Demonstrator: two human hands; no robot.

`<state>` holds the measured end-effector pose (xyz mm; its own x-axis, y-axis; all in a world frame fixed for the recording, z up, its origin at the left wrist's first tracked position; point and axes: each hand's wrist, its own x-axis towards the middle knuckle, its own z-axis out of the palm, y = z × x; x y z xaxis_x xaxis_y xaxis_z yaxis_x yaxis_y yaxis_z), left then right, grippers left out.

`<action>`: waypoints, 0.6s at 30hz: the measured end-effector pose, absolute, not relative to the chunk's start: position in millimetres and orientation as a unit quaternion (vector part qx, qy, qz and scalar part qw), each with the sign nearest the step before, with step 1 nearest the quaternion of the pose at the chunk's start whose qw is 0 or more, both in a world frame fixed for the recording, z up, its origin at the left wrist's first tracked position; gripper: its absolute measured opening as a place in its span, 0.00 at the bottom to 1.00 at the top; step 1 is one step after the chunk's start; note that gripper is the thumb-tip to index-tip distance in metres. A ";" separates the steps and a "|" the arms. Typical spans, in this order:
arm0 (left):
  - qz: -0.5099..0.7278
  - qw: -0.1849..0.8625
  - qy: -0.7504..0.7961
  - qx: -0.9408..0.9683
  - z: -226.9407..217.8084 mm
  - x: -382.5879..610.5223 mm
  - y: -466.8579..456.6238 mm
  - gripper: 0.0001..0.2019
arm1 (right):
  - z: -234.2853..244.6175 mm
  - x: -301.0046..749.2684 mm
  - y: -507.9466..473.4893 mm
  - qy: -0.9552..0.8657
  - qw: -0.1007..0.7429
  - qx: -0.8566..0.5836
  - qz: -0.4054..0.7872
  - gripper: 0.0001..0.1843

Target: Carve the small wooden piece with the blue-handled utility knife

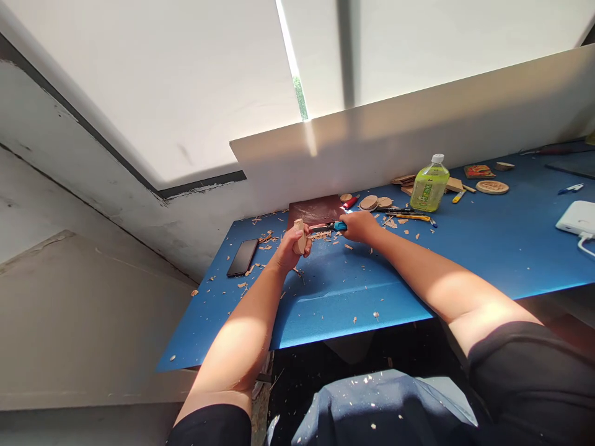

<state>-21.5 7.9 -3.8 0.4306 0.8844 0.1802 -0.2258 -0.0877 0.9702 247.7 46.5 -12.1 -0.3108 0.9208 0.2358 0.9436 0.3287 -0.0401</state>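
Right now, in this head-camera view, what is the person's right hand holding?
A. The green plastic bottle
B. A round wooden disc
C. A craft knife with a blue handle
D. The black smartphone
C. The right hand is closed around the blue handle of the craft knife, which points toward the pale wood block held in the left hand.

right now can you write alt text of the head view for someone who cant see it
A left hand grips a pale wood block while a right hand points a utility knife with a blue handle at it. Wood shavings are scattered over the blue table, with a phone lying to the left and a green bottle standing beyond the hands.
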 end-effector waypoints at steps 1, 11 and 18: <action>0.451 0.608 0.283 0.589 -4.2 -21.8 8.7 0.22 | -11.9 247.6 46.5 -0.809 0.107 -0.576 -0.052 0.18; 0.446 0.556 0.277 0.644 -4.2 -23.9 11.1 0.18 | -13.9 248.0 50.8 -0.814 0.091 -0.573 -0.035 0.19; 0.432 0.533 0.299 0.663 -1.7 -23.9 8.1 0.19 | -14.8 248.0 53.8 -0.823 0.082 -0.562 -0.013 0.19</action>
